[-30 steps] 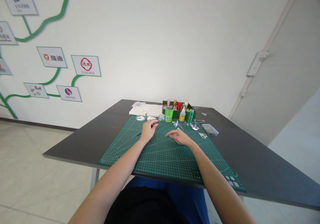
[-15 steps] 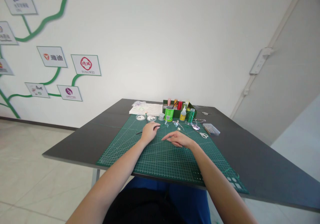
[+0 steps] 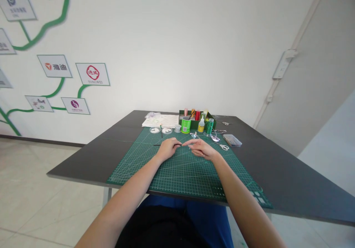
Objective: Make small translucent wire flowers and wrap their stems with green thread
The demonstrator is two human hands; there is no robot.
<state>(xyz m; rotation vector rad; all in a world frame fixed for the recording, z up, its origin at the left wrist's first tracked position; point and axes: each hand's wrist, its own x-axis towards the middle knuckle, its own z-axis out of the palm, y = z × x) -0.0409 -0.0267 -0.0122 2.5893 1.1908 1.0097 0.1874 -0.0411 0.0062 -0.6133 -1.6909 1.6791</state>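
My left hand [image 3: 167,149] lies low over the green cutting mat with its fingers closed around a thin dark stick [image 3: 156,145]. The stick lies roughly level, one end jutting out left of the hand and the other reaching past the fingertips to the right. My right hand [image 3: 202,149] faces it with the index finger stretched out to the stick's right end; they look to be touching. Its other fingers are loosely bent, and I cannot make out anything held in them. Just beyond the right hand lies a small pale ornament [image 3: 194,135] with wire-like stems.
Behind the hands stand a green can [image 3: 186,125], a glue bottle [image 3: 201,124], a green thread spool [image 3: 210,126] and a box [image 3: 213,122] of spools. White-handled scissors [image 3: 224,147] and a clear plastic case [image 3: 232,140] lie right; shallow dishes [image 3: 166,131] left, on the cutting mat [image 3: 183,177].
My left hand has come slightly nearer and to the right with the stick. My right hand has moved up, bringing its index finger to the stick's end. The view has shifted slightly.
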